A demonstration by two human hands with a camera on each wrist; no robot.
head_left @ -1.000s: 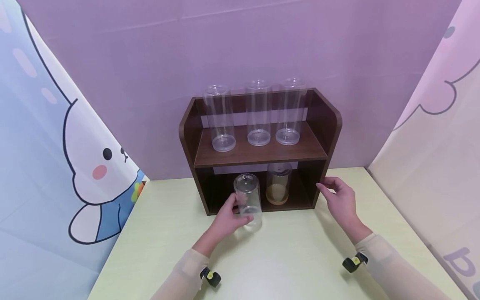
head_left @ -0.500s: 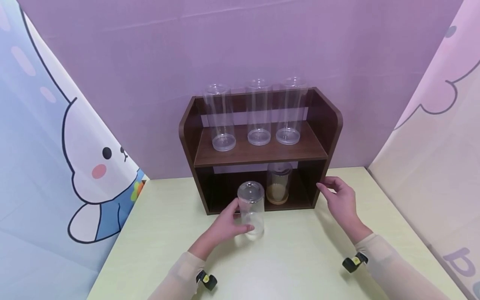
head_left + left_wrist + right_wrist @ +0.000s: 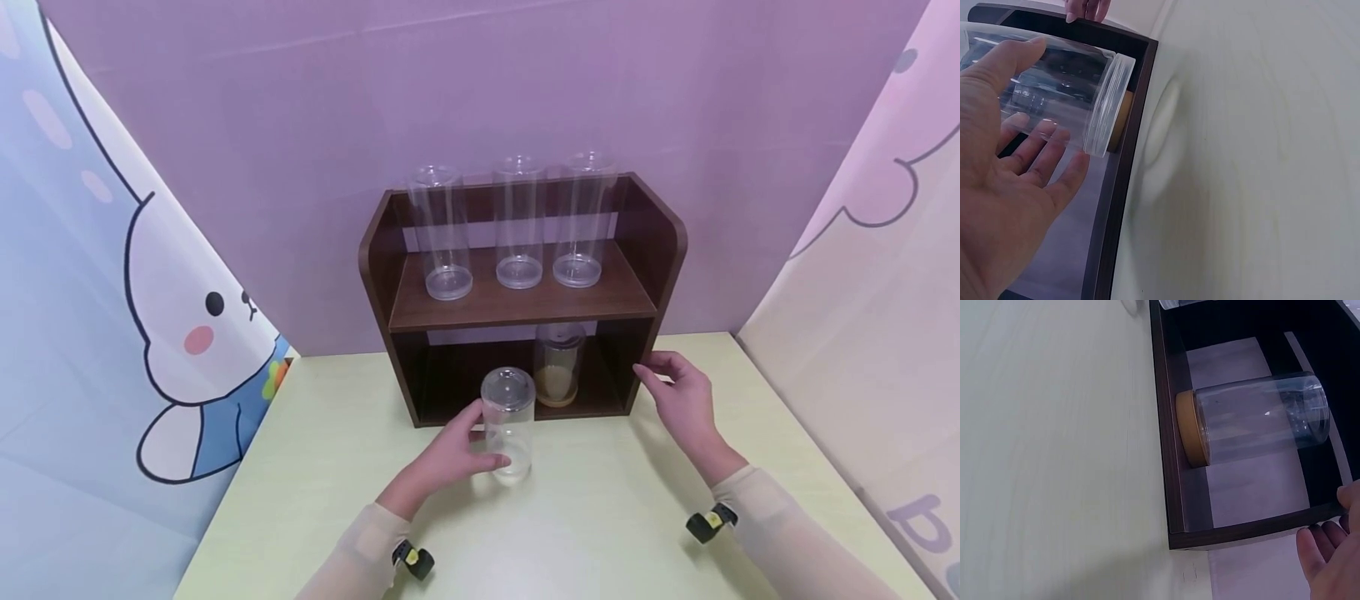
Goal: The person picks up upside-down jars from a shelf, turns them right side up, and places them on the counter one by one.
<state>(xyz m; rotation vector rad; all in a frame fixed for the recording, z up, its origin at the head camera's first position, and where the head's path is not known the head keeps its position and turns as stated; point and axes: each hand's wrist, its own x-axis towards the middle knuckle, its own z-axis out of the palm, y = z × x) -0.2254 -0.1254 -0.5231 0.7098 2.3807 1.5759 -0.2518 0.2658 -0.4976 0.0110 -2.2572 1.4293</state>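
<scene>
Clear cylindrical jar, smooth-walled, in left fingers

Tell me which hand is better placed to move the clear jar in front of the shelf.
Probably left: the left hand holds the clear jar, while the right hand, farther from it, grips the right side of the shelf.

A single purple letter, looking like a tilted b or p, is standing low on the cloth at right
</scene>
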